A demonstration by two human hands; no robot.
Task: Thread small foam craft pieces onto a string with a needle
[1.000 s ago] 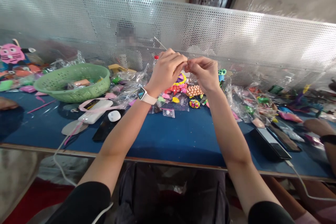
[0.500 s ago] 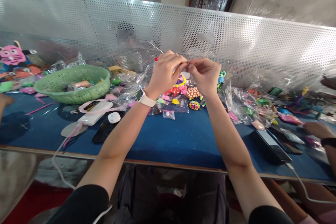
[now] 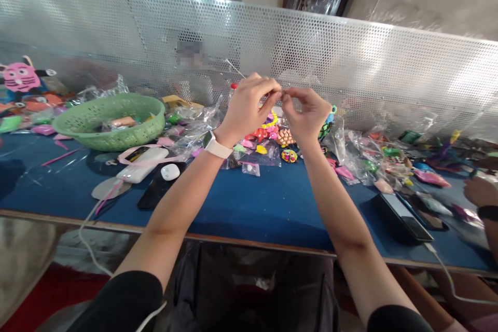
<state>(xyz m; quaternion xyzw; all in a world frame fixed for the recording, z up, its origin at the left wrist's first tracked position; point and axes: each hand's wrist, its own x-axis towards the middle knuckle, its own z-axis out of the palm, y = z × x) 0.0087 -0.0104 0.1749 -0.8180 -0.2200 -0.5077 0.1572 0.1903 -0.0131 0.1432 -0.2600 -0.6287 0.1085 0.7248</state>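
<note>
My left hand [image 3: 251, 106], with a watch [image 3: 212, 143] on its wrist, is raised above the table with thumb and fingers closed in a pinch. A thin pale stick [image 3: 235, 69] juts up and left from behind its knuckles. My right hand [image 3: 309, 114] is closed too, its thumb and forefinger pinched right against the left fingertips. Whatever tiny piece sits between the fingertips is too small to name. Behind and below the hands lie colourful clay-like figures, among them a brown bumpy one [image 3: 285, 137] and a small yellow one with pink spots [image 3: 289, 155].
A green basket [image 3: 105, 142] stands left among plastic bags. Nearer lie a white power bank [image 3: 142, 165], a black phone [image 3: 151, 194] and a white earbud case [image 3: 170, 171]. At right are a black box-like device [image 3: 404, 220] and a co-worker's hand [image 3: 480, 192]. A perforated metal screen [image 3: 155, 26] rises behind.
Both my hands have shifted very slightly right in the picture, still pinched together. A co-worker's hand at the left edge has mostly gone from view; the one at right has moved slightly.
</note>
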